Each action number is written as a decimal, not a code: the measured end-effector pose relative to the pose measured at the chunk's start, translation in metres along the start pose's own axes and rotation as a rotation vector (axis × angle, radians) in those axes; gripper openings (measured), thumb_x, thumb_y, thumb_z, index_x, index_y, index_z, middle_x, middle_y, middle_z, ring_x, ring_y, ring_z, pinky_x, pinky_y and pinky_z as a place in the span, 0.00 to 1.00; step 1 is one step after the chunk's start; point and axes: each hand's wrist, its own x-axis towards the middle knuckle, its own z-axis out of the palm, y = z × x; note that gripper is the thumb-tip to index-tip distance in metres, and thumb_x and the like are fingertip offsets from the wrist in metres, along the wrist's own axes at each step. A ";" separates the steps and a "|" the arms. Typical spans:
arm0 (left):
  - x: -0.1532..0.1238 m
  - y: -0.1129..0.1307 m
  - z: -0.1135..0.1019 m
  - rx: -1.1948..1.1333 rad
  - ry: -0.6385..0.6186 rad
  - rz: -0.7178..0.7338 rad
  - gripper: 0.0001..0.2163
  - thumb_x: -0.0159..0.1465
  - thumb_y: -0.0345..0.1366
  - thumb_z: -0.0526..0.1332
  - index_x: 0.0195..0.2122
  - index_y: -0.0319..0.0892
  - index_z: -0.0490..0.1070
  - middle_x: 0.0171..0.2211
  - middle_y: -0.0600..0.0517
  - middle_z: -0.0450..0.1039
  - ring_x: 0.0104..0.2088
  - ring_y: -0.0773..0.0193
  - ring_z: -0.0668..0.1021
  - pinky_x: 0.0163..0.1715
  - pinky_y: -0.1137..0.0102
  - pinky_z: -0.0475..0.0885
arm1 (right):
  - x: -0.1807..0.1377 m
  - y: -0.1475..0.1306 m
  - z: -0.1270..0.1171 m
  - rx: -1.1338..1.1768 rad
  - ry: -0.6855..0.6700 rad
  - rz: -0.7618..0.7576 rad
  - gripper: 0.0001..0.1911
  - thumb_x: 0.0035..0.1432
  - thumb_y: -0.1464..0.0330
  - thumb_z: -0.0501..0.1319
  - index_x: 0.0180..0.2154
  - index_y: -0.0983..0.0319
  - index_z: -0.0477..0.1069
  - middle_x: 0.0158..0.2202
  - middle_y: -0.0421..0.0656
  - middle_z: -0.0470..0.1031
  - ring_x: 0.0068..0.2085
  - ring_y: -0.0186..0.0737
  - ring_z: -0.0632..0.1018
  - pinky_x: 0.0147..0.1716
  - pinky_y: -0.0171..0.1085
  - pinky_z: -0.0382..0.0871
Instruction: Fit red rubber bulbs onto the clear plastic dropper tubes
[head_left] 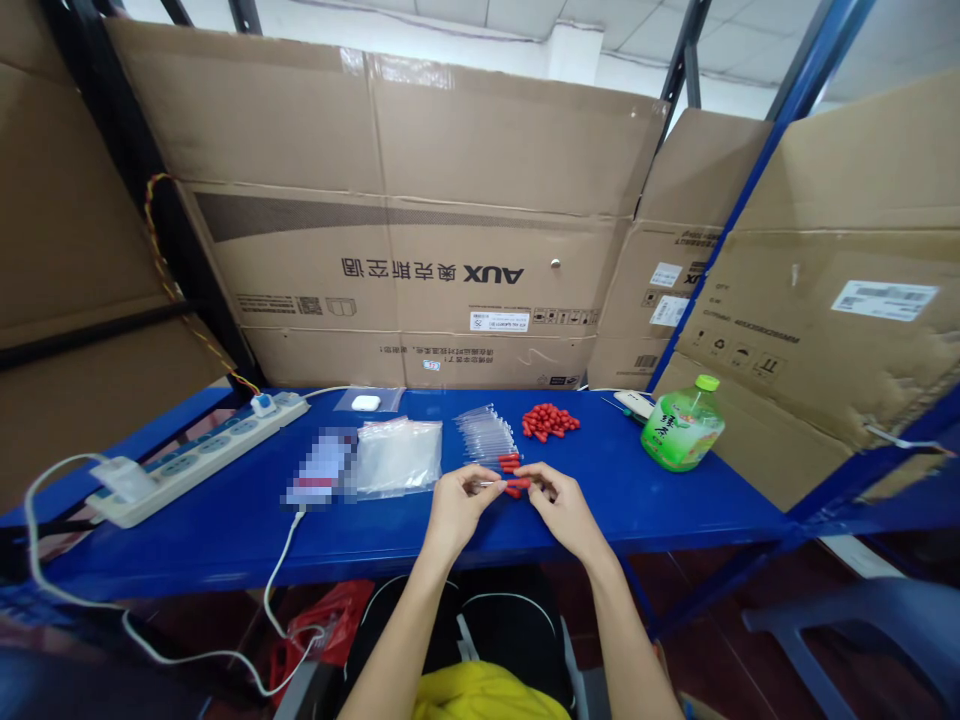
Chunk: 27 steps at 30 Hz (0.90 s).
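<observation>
left hand [456, 508]: fingers curled, tips pinched together | right hand [564, 512]: same deal, fingertips almost meeting the left's | forearms: both bare, angling inward from below

The person's left hand [456, 512] and right hand [568, 512] are bare, with slim fingers [474, 476]; the nails are too small to make out. The left forearm [401, 640] and the right forearm [626, 630] are uncovered all the way to the lower edge of the view. At 6 o'clock, between the arms, lies a bunched yellow garment [487, 697] with soft folds. Just above it, towards 12 o'clock, is dark cloth [517, 615] crossed by thin white curving lines; whether it is trousers cannot be told.
</observation>
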 end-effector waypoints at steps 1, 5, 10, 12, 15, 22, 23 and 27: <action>0.000 -0.001 0.000 -0.004 0.000 -0.006 0.09 0.51 0.40 0.74 0.29 0.41 0.81 0.25 0.50 0.77 0.26 0.63 0.75 0.28 0.71 0.67 | 0.000 0.001 0.000 -0.012 -0.002 0.002 0.15 0.59 0.68 0.57 0.45 0.61 0.77 0.33 0.41 0.77 0.29 0.35 0.72 0.27 0.33 0.65; -0.001 0.003 -0.003 -0.069 0.025 -0.030 0.11 0.49 0.39 0.76 0.29 0.40 0.79 0.26 0.49 0.77 0.27 0.64 0.75 0.30 0.72 0.68 | 0.001 0.005 0.002 -0.170 0.084 -0.027 0.15 0.58 0.66 0.61 0.47 0.60 0.74 0.36 0.42 0.76 0.30 0.36 0.72 0.31 0.35 0.67; -0.002 0.014 -0.013 -0.235 0.060 -0.114 0.15 0.48 0.42 0.76 0.29 0.38 0.78 0.22 0.52 0.71 0.24 0.70 0.70 0.24 0.76 0.63 | 0.008 0.015 0.010 -0.458 0.126 -0.095 0.14 0.54 0.63 0.67 0.44 0.57 0.73 0.34 0.40 0.72 0.33 0.41 0.74 0.35 0.37 0.68; -0.002 0.017 -0.016 -0.337 0.093 -0.140 0.17 0.51 0.45 0.75 0.31 0.37 0.77 0.22 0.54 0.68 0.23 0.72 0.68 0.23 0.77 0.61 | 0.013 0.020 0.013 -0.493 0.166 -0.075 0.14 0.56 0.63 0.65 0.45 0.57 0.71 0.32 0.39 0.70 0.32 0.41 0.74 0.33 0.37 0.67; -0.001 0.019 -0.012 -0.485 0.108 -0.167 0.20 0.56 0.50 0.71 0.37 0.37 0.76 0.22 0.56 0.64 0.22 0.74 0.67 0.22 0.78 0.60 | 0.021 0.025 0.014 -0.518 0.220 -0.056 0.14 0.59 0.62 0.63 0.45 0.58 0.69 0.30 0.38 0.70 0.31 0.41 0.74 0.31 0.37 0.65; 0.003 0.018 0.016 -0.645 0.061 -0.199 0.25 0.59 0.60 0.64 0.36 0.40 0.67 0.22 0.57 0.60 0.20 0.73 0.65 0.19 0.78 0.58 | 0.022 0.012 0.009 -0.266 0.279 -0.007 0.17 0.68 0.56 0.52 0.46 0.60 0.71 0.25 0.38 0.70 0.26 0.38 0.72 0.29 0.35 0.64; 0.003 0.018 0.018 -0.648 0.058 -0.197 0.25 0.59 0.61 0.63 0.36 0.40 0.67 0.22 0.57 0.60 0.20 0.73 0.65 0.19 0.78 0.58 | 0.020 0.009 0.009 -0.187 0.258 -0.001 0.20 0.70 0.55 0.49 0.46 0.60 0.72 0.25 0.38 0.71 0.25 0.38 0.72 0.28 0.35 0.64; 0.003 0.017 0.021 -0.678 0.008 -0.195 0.25 0.59 0.61 0.63 0.37 0.40 0.67 0.23 0.58 0.58 0.20 0.73 0.64 0.19 0.78 0.57 | 0.013 -0.001 0.015 0.006 0.147 -0.034 0.19 0.68 0.54 0.55 0.45 0.60 0.75 0.31 0.41 0.76 0.29 0.38 0.75 0.29 0.34 0.67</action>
